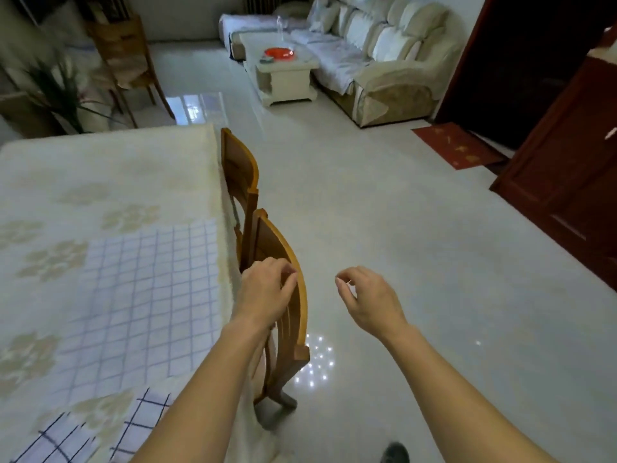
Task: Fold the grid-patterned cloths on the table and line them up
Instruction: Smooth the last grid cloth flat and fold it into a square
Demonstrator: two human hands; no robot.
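On the bench point(100, 168) to your left, the pale grid cloth point(143, 295) lies spread flat, its right side running along the bench's right edge. A dark-lined grid cloth point(148, 417) sits at the near edge, and another dark-lined piece point(56, 442) lies left of it.

Neither hand is over the work. Your left hand point(265, 292) hangs at the top rail of the nearer wooden chair point(283, 345), and your right hand point(370, 295) is out over the tiled floor point(434, 245). The fingers of both are loosely curled and hold nothing. Whether the left fingers brush the chair rail cannot be told.

No cloth looks folded yet, so the job seems to be at its start. Turn toward the bench and take the pale cloth first, since it is already flat. Pinch its two right corners, one in each hand, and carry them across to the left corners. Use the printed lines to match the edges. Smooth the crease before the second fold, and watch that the chair back does not catch your forearm.
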